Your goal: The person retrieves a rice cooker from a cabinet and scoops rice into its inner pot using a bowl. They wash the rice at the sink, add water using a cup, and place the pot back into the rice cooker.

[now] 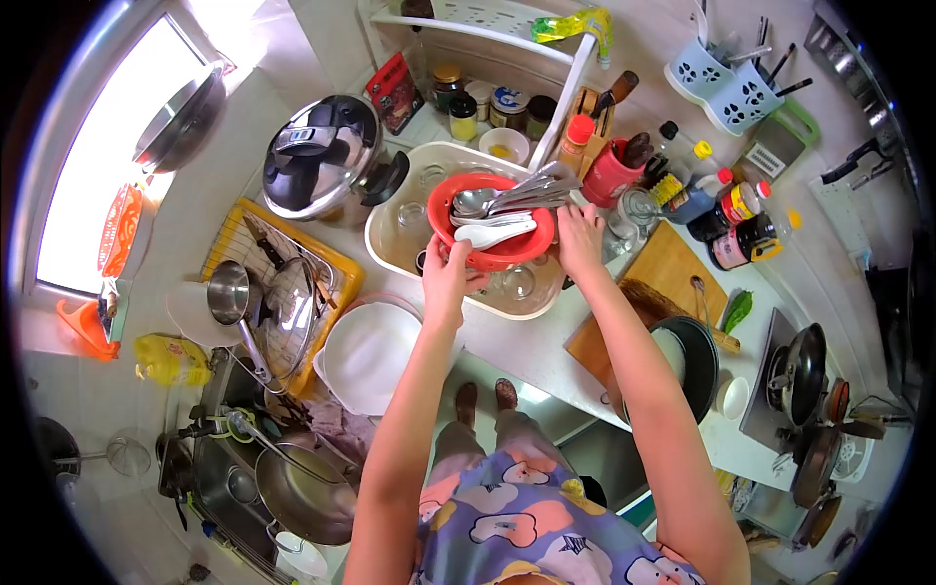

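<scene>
A red plastic bowl (pixel 487 260) is between my two hands, over a cream-coloured tub (pixel 385 239). My left hand (pixel 450 281) grips its near left rim, fingers curled beneath. At the right rim, my right hand (pixel 580 239) closes on the bowl beside the handle ends of the cutlery. Inside the bowl lie several metal spoons (pixel 475 202) and a white soup spoon (pixel 495 232), their handles pointing right. Several clear glasses (pixel 517 283) sit in the tub around and below the bowl. The bowl's underside is hidden.
A pressure cooker (pixel 322 156) stands behind left. Nearer are a yellow-rimmed dish rack (pixel 341 310) and white basin (pixel 366 356). To the right are sauce bottles (pixel 717 210), a cutting board (pixel 673 268) and a dark pot (pixel 692 366). The sink (pixel 219 468) holds pans.
</scene>
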Available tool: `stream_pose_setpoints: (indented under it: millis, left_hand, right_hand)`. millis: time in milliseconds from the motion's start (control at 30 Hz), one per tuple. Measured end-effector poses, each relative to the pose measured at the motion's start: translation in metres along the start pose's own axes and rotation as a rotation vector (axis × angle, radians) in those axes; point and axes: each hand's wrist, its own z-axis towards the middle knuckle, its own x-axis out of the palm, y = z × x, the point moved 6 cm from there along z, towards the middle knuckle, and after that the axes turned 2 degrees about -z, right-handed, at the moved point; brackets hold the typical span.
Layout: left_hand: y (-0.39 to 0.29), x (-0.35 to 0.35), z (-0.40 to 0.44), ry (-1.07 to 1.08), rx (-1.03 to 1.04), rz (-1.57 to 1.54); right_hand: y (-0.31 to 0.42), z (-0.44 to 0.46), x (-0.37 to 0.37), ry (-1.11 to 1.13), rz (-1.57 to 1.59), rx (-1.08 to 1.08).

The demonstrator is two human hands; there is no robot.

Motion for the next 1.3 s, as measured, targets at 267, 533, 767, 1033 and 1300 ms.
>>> stream_pose_setpoints:
  millis: [267, 533, 767, 1033, 1300]
  left_hand:
    - [-0.004, -0.002, -0.005, -0.026, 0.002, -0.147]
    - [-0.004, -0.001, -0.004, -0.059, 0.013, -0.142]
    - [0.012, 0.006, -0.013, -0.099, 0.100, -0.023]
    - [0.007, -0.028, -0.090, -0.052, 0.101, -0.129]
    - [-0.014, -0.105, -0.196, -0.046, 0.242, -0.468]
  right_hand:
    - [-0.003, 0.004, -0.012, -0.045, 0.088, -0.047]
    - [-0.007, -0.042, -0.093, -0.128, 0.185, 0.240]
    - [-0.024, -0.102, -0.077, 0.016, 1.170, 0.548]
    - [0.072, -0.110, -0.097, 0.067, 1.475, 0.123]
    - [0.195, -0.151, -0.109, 0.223, 1.402, -0.119]
